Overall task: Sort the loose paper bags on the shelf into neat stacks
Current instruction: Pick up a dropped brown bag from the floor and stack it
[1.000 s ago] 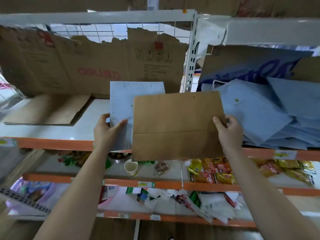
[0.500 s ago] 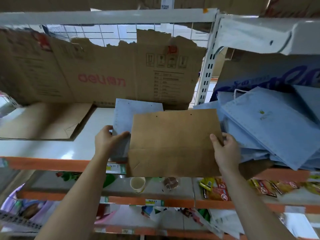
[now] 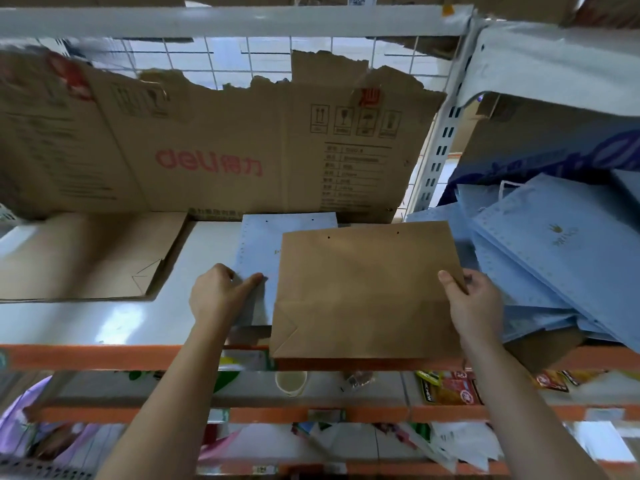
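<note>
A flat brown paper bag (image 3: 363, 289) lies over the front edge of the white shelf (image 3: 104, 323), and my right hand (image 3: 474, 303) grips its right edge. Half under it sits a flat light blue paper bag (image 3: 263, 247); my left hand (image 3: 218, 296) pinches its left edge with thumb on top. A loose heap of blue paper bags (image 3: 554, 271) is piled on the shelf to the right, slumping over the front edge.
A torn cardboard sheet (image 3: 214, 150) stands along the shelf's back. A flat cardboard piece (image 3: 86, 258) lies at the left. A white upright post (image 3: 440, 133) divides the bays. Lower orange-edged shelves (image 3: 311, 414) hold snack packets, a cup and papers.
Both hands have carried the brown and blue bags forward onto the shelf, closer to the back cardboard. The view has tilted upward.
</note>
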Tool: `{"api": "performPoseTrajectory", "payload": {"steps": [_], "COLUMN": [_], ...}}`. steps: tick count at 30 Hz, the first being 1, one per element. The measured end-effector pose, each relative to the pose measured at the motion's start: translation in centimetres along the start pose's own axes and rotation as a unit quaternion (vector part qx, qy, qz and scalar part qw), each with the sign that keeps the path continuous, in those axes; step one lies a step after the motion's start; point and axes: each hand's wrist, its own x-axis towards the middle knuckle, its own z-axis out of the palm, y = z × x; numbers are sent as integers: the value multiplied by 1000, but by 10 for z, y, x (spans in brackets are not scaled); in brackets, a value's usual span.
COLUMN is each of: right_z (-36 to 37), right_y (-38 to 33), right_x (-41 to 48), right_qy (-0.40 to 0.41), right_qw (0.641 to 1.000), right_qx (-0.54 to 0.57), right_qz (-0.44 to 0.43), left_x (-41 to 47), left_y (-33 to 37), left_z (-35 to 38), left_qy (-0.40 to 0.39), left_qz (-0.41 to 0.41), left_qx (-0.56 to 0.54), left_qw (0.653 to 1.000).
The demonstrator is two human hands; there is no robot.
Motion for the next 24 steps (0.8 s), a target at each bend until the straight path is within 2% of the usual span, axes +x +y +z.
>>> {"api": "performPoseTrajectory", "payload": {"steps": [5,12,17,21,24], "right_z": [22,42,61,95,129], "right_y": [-8,-20,-43,-72,-97], "right_x": [-6,-9,-7,-15,-28], "right_qy": [-10,-39,-75,-102,-112], "right_qw": [999,995,989,986,984], "right_qx": [41,88,128,132,139], "right_qz": [15,16,12,0,-8], "left_x": [6,13,19,30,44], "left_y": [-15,-18,-41,-77,-112], "left_z": [-5,-8,-28,-52,-72], "left_qy": [12,3,100,154,168], "left_qz": [47,97,143,150,118], "left_qx": [52,13,-30,15,50], "left_qw": [997,995,984,977,977]}}
